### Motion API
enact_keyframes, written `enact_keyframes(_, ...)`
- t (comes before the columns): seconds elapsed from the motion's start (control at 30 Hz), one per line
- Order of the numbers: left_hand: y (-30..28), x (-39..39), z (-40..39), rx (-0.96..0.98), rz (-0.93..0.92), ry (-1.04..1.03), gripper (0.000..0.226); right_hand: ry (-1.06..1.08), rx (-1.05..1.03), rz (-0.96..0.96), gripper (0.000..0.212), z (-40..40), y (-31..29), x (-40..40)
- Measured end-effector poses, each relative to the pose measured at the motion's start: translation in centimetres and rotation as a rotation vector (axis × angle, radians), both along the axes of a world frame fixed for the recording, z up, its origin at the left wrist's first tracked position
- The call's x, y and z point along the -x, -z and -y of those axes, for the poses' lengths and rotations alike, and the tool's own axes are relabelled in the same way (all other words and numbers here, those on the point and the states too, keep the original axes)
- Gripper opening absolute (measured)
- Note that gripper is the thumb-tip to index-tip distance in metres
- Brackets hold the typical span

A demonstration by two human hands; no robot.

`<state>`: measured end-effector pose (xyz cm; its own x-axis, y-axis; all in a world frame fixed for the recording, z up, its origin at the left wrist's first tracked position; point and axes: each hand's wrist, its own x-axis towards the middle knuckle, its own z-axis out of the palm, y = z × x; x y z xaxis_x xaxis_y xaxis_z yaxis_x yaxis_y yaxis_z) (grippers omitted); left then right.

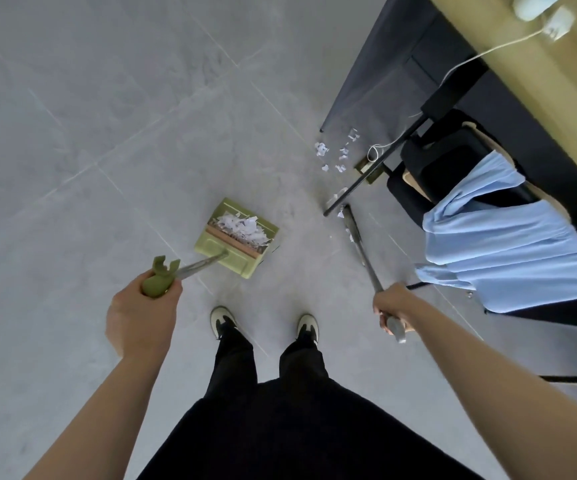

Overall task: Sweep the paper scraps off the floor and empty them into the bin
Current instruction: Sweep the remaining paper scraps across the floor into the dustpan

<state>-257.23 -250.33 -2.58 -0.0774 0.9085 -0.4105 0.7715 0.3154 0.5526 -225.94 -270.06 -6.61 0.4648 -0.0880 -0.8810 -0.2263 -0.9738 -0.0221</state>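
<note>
Two hands busy: left hand (141, 308) grips dustpan (237, 237) handle, pan ahead w/ scraps inside. Right hand (391, 308) wraps broom (359, 242) pole. Loose scraps (337, 154) lie beyond right hand, by chair leg (366, 180). Judged mid-sweep; next: reach broom under chair, pull scraps toward pan. No writing legible; bin unseen.

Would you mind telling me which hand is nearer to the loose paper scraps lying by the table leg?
Right. The right hand grips the broom handle below the loose paper scraps; the left hand holds the dustpan handle, farther left.
</note>
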Motion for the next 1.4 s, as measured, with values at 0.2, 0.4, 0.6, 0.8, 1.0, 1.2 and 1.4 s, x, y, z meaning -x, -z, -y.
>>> enact_keyframes(0.2, -0.4, 2.5, -3.2, -0.003, 0.001, 0.034, 0.015, 0.006, -0.018, -0.067, 0.015, -3.5, -1.2, 6.9)
enact_keyframes(0.4, -0.9, 4.8, -5.5, -0.014, 0.019, 0.016, 0.008, 0.171, -0.180, -0.193, 0.010, -8.6, -4.7, 10.9)
enact_keyframes(0.6, -1.6, 6.0, -7.5, -0.031, 0.040, -0.010, 0.008, 0.631, -0.394, -0.312, 0.014, -12.0, -4.6, 10.5)
enact_keyframes(0.8, -1.9, 5.3, -9.8, -0.037, 0.042, -0.012, 0.019, 0.875, -0.531, -0.416, 0.011, -14.7, -5.5, 7.2)
enact_keyframes(1.0, -1.7, 3.3, -12.2, -0.051, 0.043, -0.005, 0.006, 0.763, -0.557, -0.225, 0.009, -17.8, -6.8, 3.9)
enact_keyframes(1.2, -1.7, -0.3, -14.7, -0.037, 0.045, -0.010, 0.011, 0.832, -0.641, -0.109, 0.025, -21.3, -5.9, -2.5)
enact_keyframes(1.4, -1.2, -6.7, -18.6, -0.023, 0.050, -0.047, 0.019, 0.812, -0.673, -0.054, 0.024, -26.8, -5.7, -12.1)
